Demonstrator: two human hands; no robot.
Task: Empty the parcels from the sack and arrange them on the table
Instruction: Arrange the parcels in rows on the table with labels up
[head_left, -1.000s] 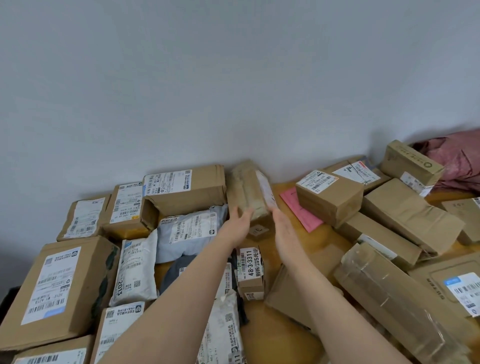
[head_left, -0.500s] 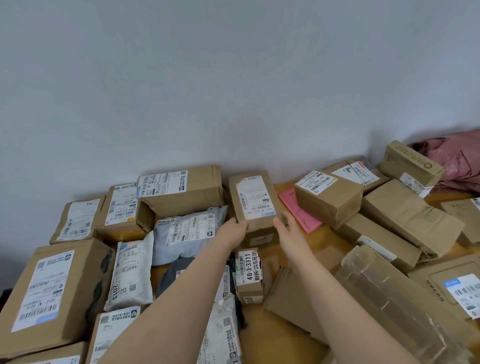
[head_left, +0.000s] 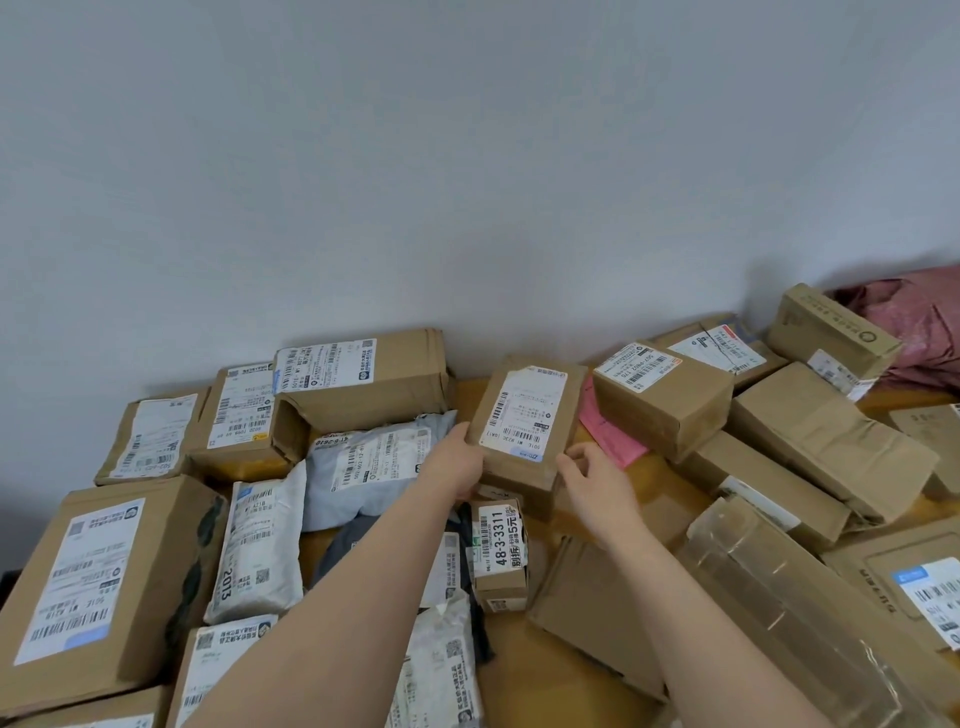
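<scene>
A small brown cardboard box (head_left: 524, 415) with a white shipping label facing up lies on the wooden table (head_left: 519, 670) near the back wall, among many parcels. My left hand (head_left: 457, 465) holds its near left corner, fingers tucked under the edge. My right hand (head_left: 597, 483) hovers at the near right corner with loosely curled fingers, its fingertips barely at the box. A crumpled pink sack (head_left: 924, 332) lies at the far right against the wall.
Labelled cardboard boxes (head_left: 363, 379) and grey and white mailer bags (head_left: 363, 462) fill the left side. More brown boxes (head_left: 665, 395), a pink envelope (head_left: 608, 436) and a clear plastic package (head_left: 779, 587) crowd the right. A small box marked 48-3-3311 (head_left: 498, 545) sits just below my hands.
The box went from tilted on edge to lying flat with its label up, and turned slightly. My right hand has drawn back from its side and curled its fingers.
</scene>
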